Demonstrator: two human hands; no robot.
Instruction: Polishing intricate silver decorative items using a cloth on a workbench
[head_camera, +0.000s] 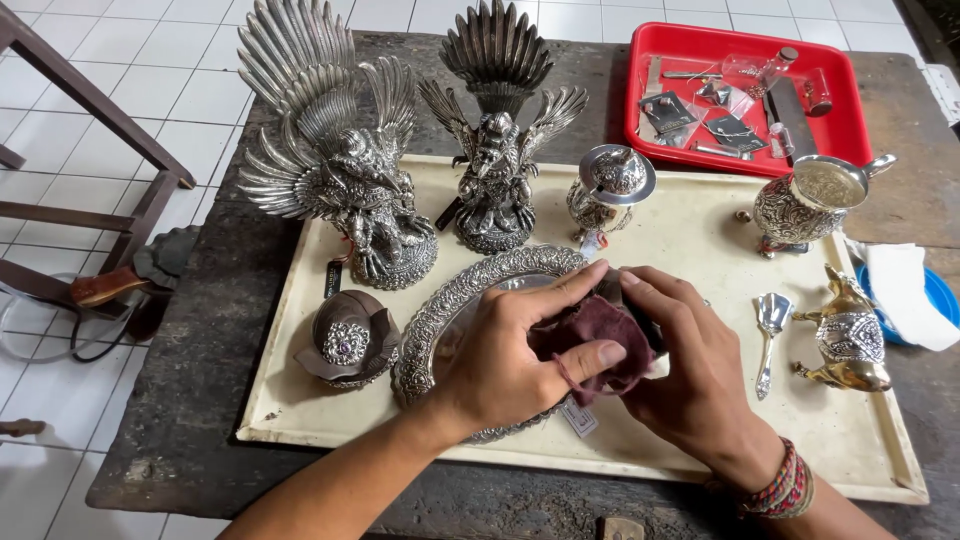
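On a dark tabletop (200, 400) above white floor tiles (180, 90), left hand (500, 360) and right hand (690, 365) both grip a maroon cloth (600, 340) over an embossed silver tray (450, 310), winged silver statues (330, 160) behind.

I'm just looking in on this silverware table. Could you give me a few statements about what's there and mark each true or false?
1. Both hands, left hand and right hand, hold a dark red cloth. True.
2. The cloth is over an oval silver tray. True.
3. The red plastic tray lies on the floor. False: it sits on the dark table, far right.
4. Only one winged silver statue is present. False: two, a larger and a smaller.
5. A small silver spoon lies right of the hands. True.
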